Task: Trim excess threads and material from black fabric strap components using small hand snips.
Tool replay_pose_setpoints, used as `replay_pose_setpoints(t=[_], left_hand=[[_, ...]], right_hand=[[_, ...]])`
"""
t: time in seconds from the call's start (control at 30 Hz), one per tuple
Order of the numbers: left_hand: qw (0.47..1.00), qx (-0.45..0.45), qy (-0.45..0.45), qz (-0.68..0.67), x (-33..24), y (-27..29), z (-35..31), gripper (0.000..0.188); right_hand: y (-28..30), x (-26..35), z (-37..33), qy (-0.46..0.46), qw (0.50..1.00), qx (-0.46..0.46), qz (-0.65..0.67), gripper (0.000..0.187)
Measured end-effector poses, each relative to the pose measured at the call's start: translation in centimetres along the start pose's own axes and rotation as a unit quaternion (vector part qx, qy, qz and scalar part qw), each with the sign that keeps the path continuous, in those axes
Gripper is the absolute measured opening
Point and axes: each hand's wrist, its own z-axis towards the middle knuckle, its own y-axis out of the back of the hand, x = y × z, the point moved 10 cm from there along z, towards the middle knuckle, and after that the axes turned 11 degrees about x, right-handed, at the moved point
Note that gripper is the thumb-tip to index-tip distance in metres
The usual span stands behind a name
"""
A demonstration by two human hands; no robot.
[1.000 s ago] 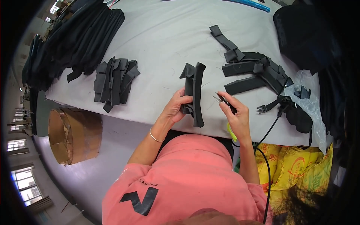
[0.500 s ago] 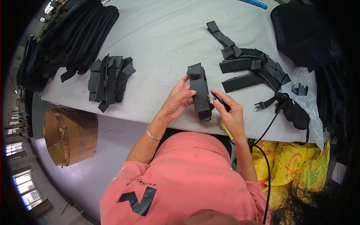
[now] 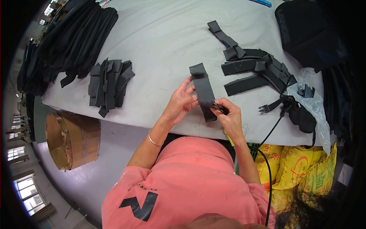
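Work in progress on one black padded strap piece (image 3: 204,91), held just above the near edge of the counter (image 3: 160,42). Left hand (image 3: 182,103): fingers spread along the left side of the strap piece, steadying it. Right hand (image 3: 228,116): fingers closed on a small dark tool (image 3: 220,108), whose tip meets the lower part of the strap piece; what kind of tool it is cannot be told.

Progress, as a judgement: left of the strap piece lies a neat stack of short black pieces (image 3: 108,84), probably one batch; right of it lies a looser heap of black straps and buckles (image 3: 259,66), probably the other. Which heap is finished cannot be told, but both are sizeable, so the work seems to be somewhere mid-run.

Surface: the counter is covered in pale grey cloth with faint marks. Far left of the strap piece, long black bundles (image 3: 65,42) line the counter's edge. Right of it, a clear plastic bag (image 3: 310,99) and a black cable (image 3: 274,129) hang over the edge.

Room: below the stack stands a cardboard box (image 3: 72,139) on a grey floor; yellow sacks (image 3: 301,168) sit below the plastic bag.
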Motion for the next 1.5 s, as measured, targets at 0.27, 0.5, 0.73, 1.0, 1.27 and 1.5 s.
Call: replay_pose_setpoints(t=[0.27,0.5,0.73,1.0,1.27,1.5], left_hand=[[0.995,-0.018,0.033,0.096,0.9,-0.5,0.5,0.091],[0.994,-0.017,0.008,0.105,0.1,-0.1,0.2,0.093],[0.988,-0.028,-0.029,0.148,-2.3,-0.4,0.3,0.088],[0.978,0.002,-0.038,0.203,-2.8,-1.8,0.0,0.092],[0.992,0.009,-0.008,0.126,-2.5,-1.7,-0.1,0.090],[0.988,0.017,-0.018,0.149,-2.8,-1.7,-0.4,0.087]], right_hand=[[-0.1,2.0,-0.2,0.093,0.994,-0.011,-0.056,0.016],[-0.7,2.2,-0.5,0.092,0.985,0.057,-0.137,0.022],[0.9,3.6,-0.8,0.082,0.977,0.046,-0.191,0.025],[0.7,6.3,0.7,0.170,0.918,-0.013,-0.358,0.022],[0.2,6.3,0.8,0.190,0.885,-0.012,-0.425,0.016],[1.9,6.1,0.4,0.151,0.940,-0.050,-0.303,0.016]])
